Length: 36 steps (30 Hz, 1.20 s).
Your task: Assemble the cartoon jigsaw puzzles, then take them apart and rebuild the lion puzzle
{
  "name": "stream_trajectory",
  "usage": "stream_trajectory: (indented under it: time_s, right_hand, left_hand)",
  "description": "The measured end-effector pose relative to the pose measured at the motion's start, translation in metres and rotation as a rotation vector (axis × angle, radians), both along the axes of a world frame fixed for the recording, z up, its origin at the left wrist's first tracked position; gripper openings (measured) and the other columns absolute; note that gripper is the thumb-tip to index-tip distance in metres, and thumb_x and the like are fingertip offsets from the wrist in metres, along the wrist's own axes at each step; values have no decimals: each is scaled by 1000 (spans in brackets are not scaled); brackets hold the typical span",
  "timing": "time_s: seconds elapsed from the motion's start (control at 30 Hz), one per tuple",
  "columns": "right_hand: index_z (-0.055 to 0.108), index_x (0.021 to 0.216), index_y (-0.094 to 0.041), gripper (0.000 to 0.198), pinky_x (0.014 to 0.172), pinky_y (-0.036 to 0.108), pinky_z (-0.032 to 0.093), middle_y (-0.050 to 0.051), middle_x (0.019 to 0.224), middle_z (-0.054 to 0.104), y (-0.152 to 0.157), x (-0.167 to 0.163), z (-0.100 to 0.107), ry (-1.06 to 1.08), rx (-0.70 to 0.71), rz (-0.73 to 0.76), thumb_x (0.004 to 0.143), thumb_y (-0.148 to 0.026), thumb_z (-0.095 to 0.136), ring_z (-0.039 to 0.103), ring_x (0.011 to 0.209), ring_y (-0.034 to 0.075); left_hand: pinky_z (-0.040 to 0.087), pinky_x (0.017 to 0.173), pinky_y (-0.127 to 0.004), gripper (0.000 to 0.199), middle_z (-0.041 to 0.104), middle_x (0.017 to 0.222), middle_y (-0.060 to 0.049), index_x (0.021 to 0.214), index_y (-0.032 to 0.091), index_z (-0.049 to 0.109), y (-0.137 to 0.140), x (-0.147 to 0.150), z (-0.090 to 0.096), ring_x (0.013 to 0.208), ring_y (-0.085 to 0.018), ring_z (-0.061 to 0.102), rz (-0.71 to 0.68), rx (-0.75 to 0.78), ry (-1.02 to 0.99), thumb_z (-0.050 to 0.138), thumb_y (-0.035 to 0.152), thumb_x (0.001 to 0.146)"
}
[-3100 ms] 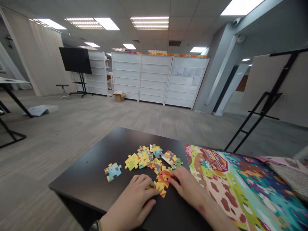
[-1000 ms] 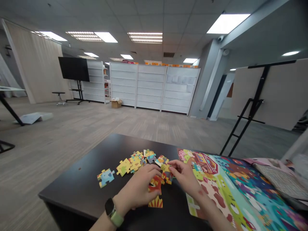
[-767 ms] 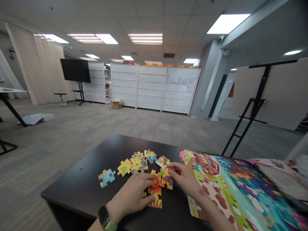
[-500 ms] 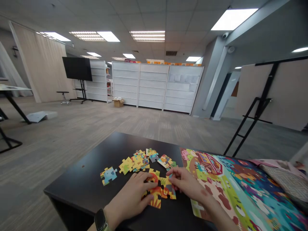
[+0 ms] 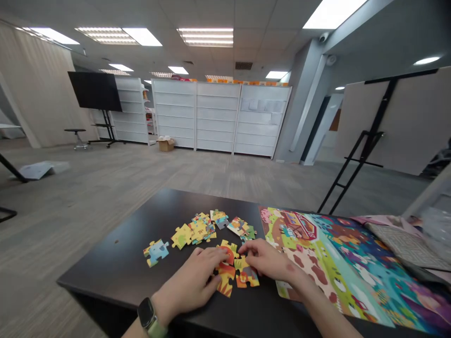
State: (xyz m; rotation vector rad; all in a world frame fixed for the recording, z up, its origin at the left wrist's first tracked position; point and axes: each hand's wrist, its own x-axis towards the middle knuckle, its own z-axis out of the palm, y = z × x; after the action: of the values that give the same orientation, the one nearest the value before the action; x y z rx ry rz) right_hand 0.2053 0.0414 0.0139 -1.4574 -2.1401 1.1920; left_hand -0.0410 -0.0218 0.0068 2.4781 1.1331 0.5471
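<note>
Here's our left hand (image 5: 197, 277), palm down, thumb apart from its fingers; our right hand (image 5: 266, 258) points inward, fingers curled!

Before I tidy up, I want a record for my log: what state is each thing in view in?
Left hand: palm down over the orange pieces
Orange pieces: partly covered, appear joined
Right hand: fingers bent
Mostly blue piece: flat, apart from other pieces
Piece heap: overlapping
Farm picture: lying flat
Watch: worn, display dark
Screen: dark
Ceiling lights: lit
Stool: upright
</note>
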Motion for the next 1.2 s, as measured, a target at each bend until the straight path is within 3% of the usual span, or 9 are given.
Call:
stream_trajectory:
  time_s: [0.13, 0.37, 0.47, 0.67, 0.87, 1.0, 1.1, 1.2]
  right_hand:
    - [73, 89, -18, 31, 51, 22, 32, -6, 54, 53, 5, 1, -3, -71, 164, 11, 71, -7, 50, 47, 52, 10]
    - [74, 84, -18, 29, 56, 23, 33, -3, 61, 58, 6, 0, -3, -126, 230, -23, 73, -9, 48, 51, 59, 12]
    - [74, 84, -17, 28, 56, 23, 32, -3, 63, 59, 7, -1, -1, -147, 213, -20, 73, -9, 49, 50, 60, 12]
    - [73, 85, -17, 29, 55, 22, 31, -3, 61, 57, 9, 2, -1, -132, 213, -9, 74, -9, 47, 50, 58, 12]
    - [73, 83, -18, 27, 55, 22, 32, -2, 62, 59, 8, 1, -4, -102, 226, 10, 73, -10, 49, 51, 59, 12]
    - [72, 81, -18, 26, 55, 22, 32, -3, 61, 56, 7, 0, -4, -61, 213, -13, 71, -9, 50, 50, 59, 12]
    - [71, 82, -18, 28, 53, 22, 32, -4, 59, 53, 9, 1, -6, -46, 198, -10, 70, -8, 48, 49, 57, 12]
    - [67, 91, -18, 30, 48, 21, 34, -7, 54, 52, 11, 1, -10, 10, 87, 31, 71, -10, 46, 47, 47, 11]
  left_hand:
    - [36, 108, -40, 37, 50, 151, -1, 124, 33, 62, -2, 2, 4, 139, -22, 44, -30, 30, 46, 47, 14, 96]
    - [35, 109, -41, 38, 44, 156, -6, 124, 26, 58, -9, 9, -1, 143, -21, 40, -33, 47, 94, 43, 9, 94]
    - [36, 109, -39, 34, 49, 152, -6, 122, 26, 60, -11, 12, 0, 140, -20, 44, -20, 53, 83, 44, 11, 95]
    - [39, 105, -39, 25, 57, 144, -1, 117, 29, 64, -11, 12, 3, 130, -25, 53, 78, 82, 50, 65, 31, 92]
    - [38, 105, -39, 27, 56, 145, 0, 121, 30, 61, -9, 10, -1, 134, -23, 49, 81, 84, 55, 52, 21, 98]
    - [39, 102, -39, 22, 58, 142, -1, 116, 28, 61, -4, 10, 0, 130, -24, 52, 59, 78, 84, 54, 21, 96]
    - [41, 98, -40, 17, 62, 134, -2, 111, 28, 63, 1, 15, -4, 122, -26, 55, 122, 98, 99, 57, 25, 95]
    - [43, 95, -41, 15, 62, 131, -3, 108, 27, 63, 2, 21, -8, 120, -27, 54, 227, 127, 94, 57, 27, 95]
